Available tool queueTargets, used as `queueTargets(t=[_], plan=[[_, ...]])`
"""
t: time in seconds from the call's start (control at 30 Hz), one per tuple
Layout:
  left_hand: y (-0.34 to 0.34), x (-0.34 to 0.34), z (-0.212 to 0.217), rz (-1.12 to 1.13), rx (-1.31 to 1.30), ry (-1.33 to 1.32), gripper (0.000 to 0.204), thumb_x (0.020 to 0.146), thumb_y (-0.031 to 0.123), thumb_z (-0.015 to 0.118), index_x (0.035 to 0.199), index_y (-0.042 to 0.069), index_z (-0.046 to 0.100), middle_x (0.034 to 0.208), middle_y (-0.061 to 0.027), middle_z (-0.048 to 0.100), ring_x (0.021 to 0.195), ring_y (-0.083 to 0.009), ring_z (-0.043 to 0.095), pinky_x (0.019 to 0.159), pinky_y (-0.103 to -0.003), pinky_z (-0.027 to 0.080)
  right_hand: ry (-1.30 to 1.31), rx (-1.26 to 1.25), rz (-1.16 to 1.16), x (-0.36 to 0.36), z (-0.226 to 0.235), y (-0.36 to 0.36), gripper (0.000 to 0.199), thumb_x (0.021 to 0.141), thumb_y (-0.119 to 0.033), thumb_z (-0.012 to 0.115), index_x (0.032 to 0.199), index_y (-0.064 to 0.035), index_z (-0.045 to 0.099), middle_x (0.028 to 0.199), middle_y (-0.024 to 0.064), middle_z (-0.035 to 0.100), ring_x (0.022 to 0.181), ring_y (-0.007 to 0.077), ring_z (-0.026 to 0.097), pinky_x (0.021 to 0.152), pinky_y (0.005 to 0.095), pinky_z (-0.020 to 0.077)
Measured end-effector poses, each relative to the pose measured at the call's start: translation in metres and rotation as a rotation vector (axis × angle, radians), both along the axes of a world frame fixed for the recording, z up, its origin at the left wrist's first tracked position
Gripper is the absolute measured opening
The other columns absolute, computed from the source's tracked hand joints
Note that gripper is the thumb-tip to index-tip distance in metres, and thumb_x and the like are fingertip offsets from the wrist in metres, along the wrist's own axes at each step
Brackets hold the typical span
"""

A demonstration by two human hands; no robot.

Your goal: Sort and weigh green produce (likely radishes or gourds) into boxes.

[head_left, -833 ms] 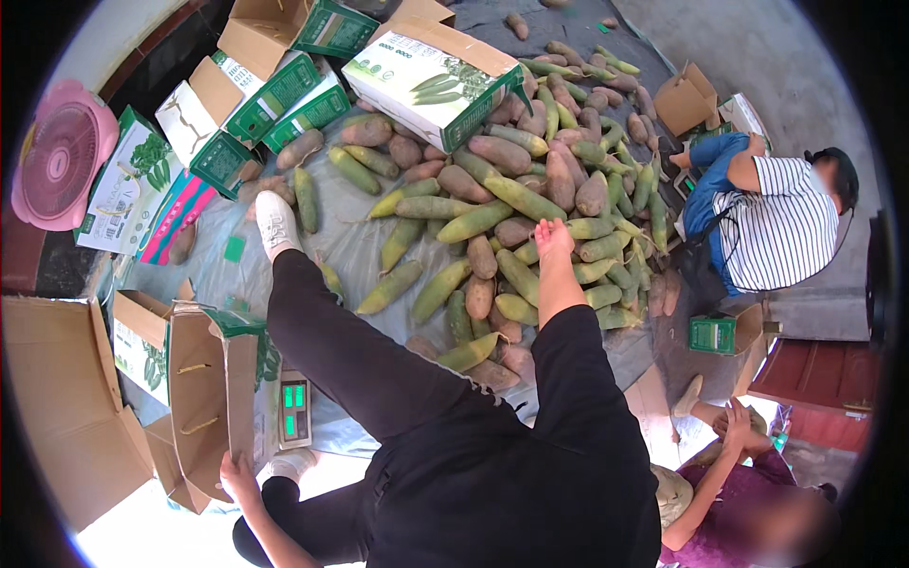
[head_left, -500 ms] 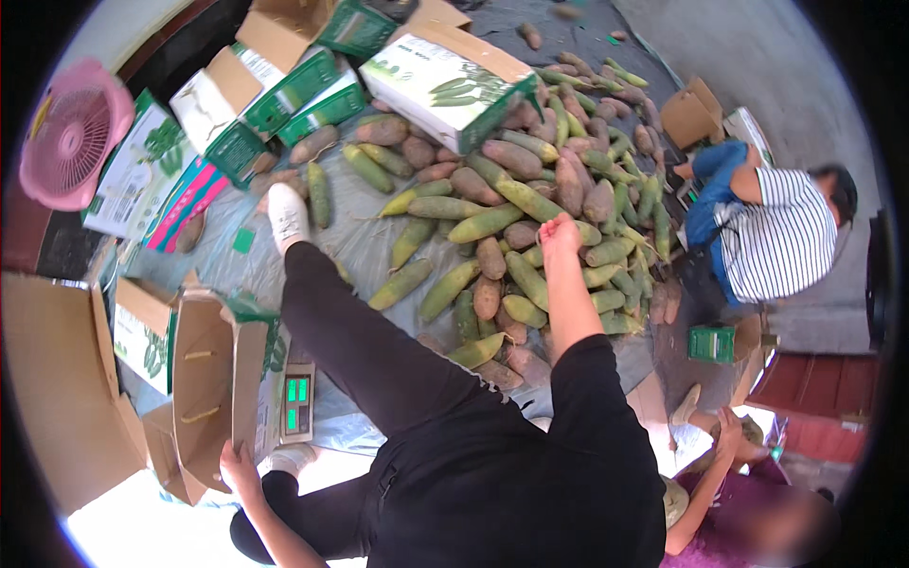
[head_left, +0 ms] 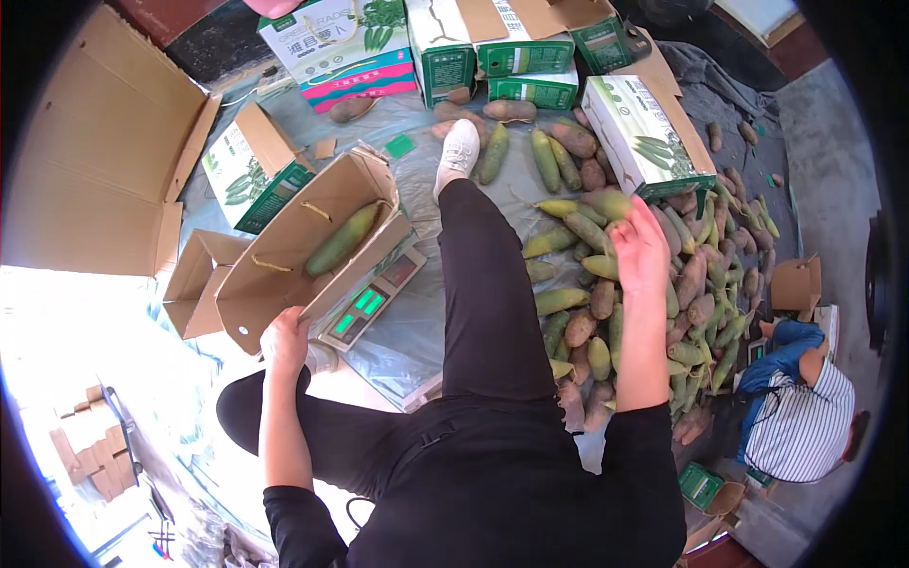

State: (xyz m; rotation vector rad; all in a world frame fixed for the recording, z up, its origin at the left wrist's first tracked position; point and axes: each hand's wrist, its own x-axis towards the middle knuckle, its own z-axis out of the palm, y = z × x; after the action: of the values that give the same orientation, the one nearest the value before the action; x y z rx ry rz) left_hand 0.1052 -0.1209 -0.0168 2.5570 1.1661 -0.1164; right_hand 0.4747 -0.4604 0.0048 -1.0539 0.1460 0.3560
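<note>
Floor sheeting (head_left: 407,327) | one radish (head_left: 346,239) in one carton (head_left: 256,298) — left hand (head_left: 285,341) pinching carton | right hand (head_left: 641,248) (blurred): grip unclear

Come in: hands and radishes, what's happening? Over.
Left hand gripping open carton by one edge. One green radish inside. Right hand at radish pile, grip unclear. Leg between carton and pile.

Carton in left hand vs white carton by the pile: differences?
The held carton gapes, showing plain brown inside; the white carton shows a printed face.
The held carton has a green radish inside; the white carton's contents are hidden.
The left hand grips the held carton; the white carton sits by the radish pile.
Both show brown cardboard.
</note>
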Motion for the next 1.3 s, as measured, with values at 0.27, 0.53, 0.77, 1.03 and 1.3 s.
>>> queueTargets(t=[0.27,0.53,0.77,1.03,1.3], plan=[[0.004,-0.001,-0.003,-0.04,0.007,-0.012,0.018,0.078,0.015,0.059,0.095,0.01,0.063,0.091,-0.0115,0.063,0.088,-0.0314,0.06,0.075,-0.041,0.047,-0.31,0.136,0.635,-0.069,0.109,0.132,0.024,0.085,-0.01,0.058,0.107,-0.0009,0.06,0.083,-0.0012,0.059,0.065,0.005,0.049,0.062,0.0209,0.0434],[0.002,-0.005,-0.003,-0.017,0.015,0.011,0.016,0.078,0.015,0.059,0.092,0.006,0.062,0.085,-0.0165,0.062,0.082,-0.0356,0.059,0.071,-0.043,0.046,-0.772,-0.275,1.029,-0.159,0.083,0.274,0.024,0.073,-0.029,0.065,0.075,-0.0051,0.067,0.071,0.0099,0.065,0.068,0.0226,0.063,0.064,0.0347,0.0481],[0.006,-0.004,-0.015,-0.067,-0.03,-0.065,0.016,0.079,0.012,0.058,0.092,0.005,0.061,0.084,-0.017,0.062,0.082,-0.0363,0.059,0.069,-0.043,0.045,-1.277,-0.65,1.133,-0.19,0.025,0.293,0.019,0.074,-0.029,0.066,0.084,-0.0124,0.068,0.082,0.0092,0.066,0.084,0.025,0.063,0.071,0.038,0.0492],[0.004,-0.001,-0.006,-0.068,-0.033,-0.036,0.019,0.079,0.011,0.058,0.096,0.006,0.063,0.086,-0.0171,0.063,0.083,-0.0359,0.059,0.072,-0.041,0.046,-1.049,-0.713,0.82,-0.061,0.03,0.179,0.024,0.079,-0.022,0.062,0.099,-0.0093,0.065,0.091,0.0115,0.066,0.082,0.0263,0.063,0.073,0.035,0.0495],[0.007,-0.004,-0.016,-0.068,-0.071,-0.083,0.021,0.077,0.005,0.056,0.097,0.003,0.063,0.081,-0.0172,0.064,0.078,-0.0317,0.062,0.071,-0.038,0.047,-0.543,-1.232,0.444,0.024,-0.106,-0.033,0.022,0.077,-0.023,0.061,0.093,-0.0091,0.066,0.09,0.0119,0.066,0.087,0.0282,0.062,0.076,0.0361,0.0481]])
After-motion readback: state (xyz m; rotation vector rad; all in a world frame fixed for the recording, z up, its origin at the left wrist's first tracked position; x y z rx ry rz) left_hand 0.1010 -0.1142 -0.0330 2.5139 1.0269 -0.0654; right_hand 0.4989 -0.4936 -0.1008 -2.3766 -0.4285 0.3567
